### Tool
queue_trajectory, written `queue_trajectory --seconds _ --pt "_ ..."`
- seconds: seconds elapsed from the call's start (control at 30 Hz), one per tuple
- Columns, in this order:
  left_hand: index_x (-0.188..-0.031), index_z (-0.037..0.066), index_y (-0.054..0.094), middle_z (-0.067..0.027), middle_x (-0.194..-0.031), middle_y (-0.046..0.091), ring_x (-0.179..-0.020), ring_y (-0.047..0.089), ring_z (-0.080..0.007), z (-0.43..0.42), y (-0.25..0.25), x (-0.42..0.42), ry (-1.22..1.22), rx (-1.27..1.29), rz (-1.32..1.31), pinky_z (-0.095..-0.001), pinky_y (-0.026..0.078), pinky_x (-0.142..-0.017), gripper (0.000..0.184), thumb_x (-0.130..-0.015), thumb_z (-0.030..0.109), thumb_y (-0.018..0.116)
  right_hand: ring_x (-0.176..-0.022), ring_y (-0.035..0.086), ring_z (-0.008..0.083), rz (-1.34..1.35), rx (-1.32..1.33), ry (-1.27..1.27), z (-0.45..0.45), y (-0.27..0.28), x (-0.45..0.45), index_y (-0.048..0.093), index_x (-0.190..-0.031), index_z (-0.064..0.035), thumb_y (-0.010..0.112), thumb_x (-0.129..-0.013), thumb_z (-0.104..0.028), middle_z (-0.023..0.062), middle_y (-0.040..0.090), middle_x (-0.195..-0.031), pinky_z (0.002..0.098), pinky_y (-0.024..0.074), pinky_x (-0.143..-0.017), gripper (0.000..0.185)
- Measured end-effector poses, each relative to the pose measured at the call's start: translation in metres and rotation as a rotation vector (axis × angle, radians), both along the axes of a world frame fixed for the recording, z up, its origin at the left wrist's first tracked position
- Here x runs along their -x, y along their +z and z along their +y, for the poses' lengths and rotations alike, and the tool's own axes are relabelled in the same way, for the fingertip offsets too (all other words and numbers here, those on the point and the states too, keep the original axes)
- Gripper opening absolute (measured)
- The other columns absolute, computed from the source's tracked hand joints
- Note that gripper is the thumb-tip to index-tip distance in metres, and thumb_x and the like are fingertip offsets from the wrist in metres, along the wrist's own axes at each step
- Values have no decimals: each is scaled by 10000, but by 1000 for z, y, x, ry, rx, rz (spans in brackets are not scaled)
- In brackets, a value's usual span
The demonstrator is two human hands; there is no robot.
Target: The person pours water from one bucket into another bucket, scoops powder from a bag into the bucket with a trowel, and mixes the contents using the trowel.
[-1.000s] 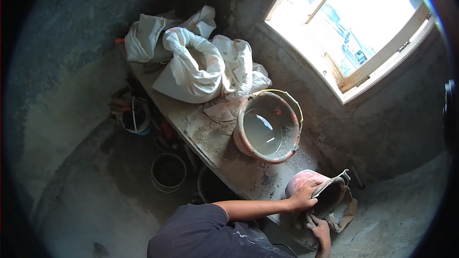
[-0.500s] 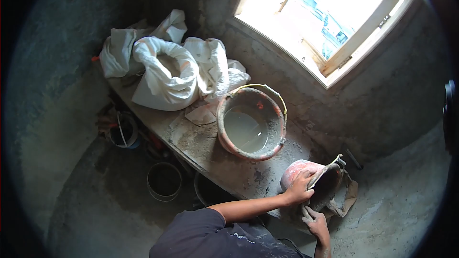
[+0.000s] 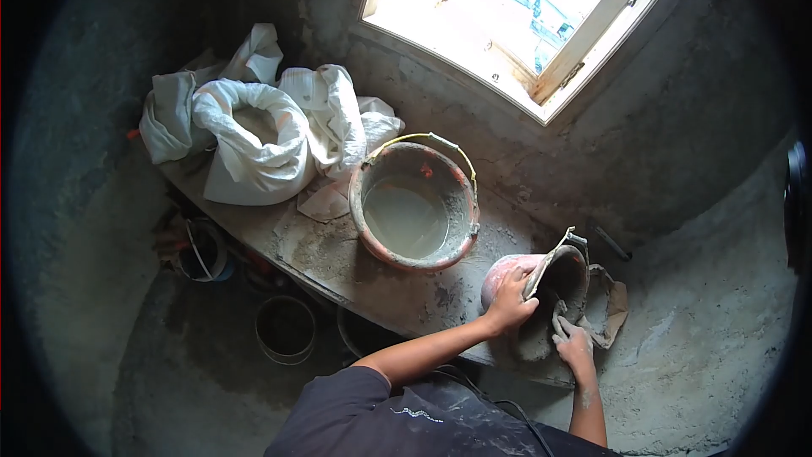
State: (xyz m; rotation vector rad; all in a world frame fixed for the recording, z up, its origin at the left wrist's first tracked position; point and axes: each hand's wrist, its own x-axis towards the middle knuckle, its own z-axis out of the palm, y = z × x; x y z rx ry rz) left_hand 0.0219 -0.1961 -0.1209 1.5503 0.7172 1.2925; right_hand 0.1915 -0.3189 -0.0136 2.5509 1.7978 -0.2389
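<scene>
A small red bucket [image 3: 501, 278], smeared with grey, lies tilted on its side at the table's right end, mouth toward me. My left hand [image 3: 512, 303] grips its rim from the left, fingers closed over the edge. At the lower lip of the mouth is my right hand [image 3: 575, 345], dusted grey, its fingers curled and pointing inward. A greyish narrow shape shows at those fingertips; I cannot make out what it is. Just right of the bucket, a crumpled paper bag [image 3: 616, 309] stands open.
A large bucket [image 3: 364, 241] of cloudy water stands on the dusty table [image 3: 406, 300], with white sacks [image 3: 254, 178] behind it at left. More buckets [image 3: 286, 330] are on the floor. An open window [image 3: 541, 106] is above. A dark bar [image 3: 613, 243] lies near the wall.
My right hand has moved up from below the rim to the small bucket's mouth. The left hand stays on the rim. The view has shifted, so the surroundings sit further left.
</scene>
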Motion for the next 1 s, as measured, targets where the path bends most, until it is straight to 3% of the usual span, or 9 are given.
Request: queue_trajectory --seconds 0.23,0.33,0.4,0.43,0.6,0.67,0.7,0.9,1.0 --pt "-1365 0 568 -226 -1354 534 -1291 468 -422 -6 3 -4 46 -76 -10 -493 344 -1136 685 -724 232 640 -1066 701 353 180 182 81 -9 -10 18 650 -1312 -53 745 -796 -218 257 700 -1135 387 522 -951 550" --pt "-1357 -8 570 -231 -1354 531 -1291 466 -423 -7 4 -2 28 -68 -26 -492 346 -1135 680 -727 237 642 -728 493 56 629 117 73 -12 22 30 634 -1342 -16 762 -836 -142 -36 630 -885 235 440 -690 537" --pt "-1352 -16 570 -236 -1351 529 -1289 466 -422 -7 4 -3 22 -59 2 -492 350 -1131 677 -728 238 642 -675 549 86 598 222 -86 -7 42 46 634 -1349 -36 752 -836 -148 12 680 -840 272 472 -647 538" --pt "-1348 -19 572 -237 -1351 528 -1288 466 -422 -6 5 -3 25 -38 12 -493 351 -1129 675 -728 239 643 -584 436 62 634 208 -50 -6 31 36 637 -1352 -46 751 -842 -147 -31 594 -754 266 401 -553 532" --pt "-1338 -11 584 -229 -1336 540 -1281 469 -418 -6 6 -2 36 -81 1 -491 356 -1124 671 -725 253 655 -577 506 87 514 323 -57 11 0 -17 649 -1340 -59 775 -806 -197 12 650 -750 274 452 -583 566" --pt "-1340 -6 585 -228 -1328 545 -1274 472 -416 -5 7 -2 50 -104 20 -492 361 -1117 674 -723 256 658 -920 714 236 240 148 175 15 -2 -26 647 -1324 -57 783 -803 -239 143 758 -1073 346 527 -869 569" --pt "-1341 -6 584 -227 -1327 546 -1270 474 -416 -6 5 -4 46 -96 17 -493 364 -1114 676 -723 257 658 -1117 690 317 273 196 -41 22 28 4 648 -1306 -45 762 -806 -226 226 703 -1191 375 498 -981 544" --pt "-1340 -10 584 -237 -1315 541 -1262 472 -418 -10 6 -6 31 -65 22 -500 368 -1103 682 -721 263 666 -1040 682 412 0 36 84 20 5 -10 662 -1283 -53 724 -811 -220 265 701 -1096 437 529 -905 505" --pt "-1328 -12 595 -243 -1310 538 -1270 461 -427 -15 9 -11 31 -96 57 -514 362 -1104 667 -720 255 663 -1056 681 398 205 83 -1 -1 -26 1 670 -1256 -31 728 -813 -188 260 695 -1103 424 519 -918 474"
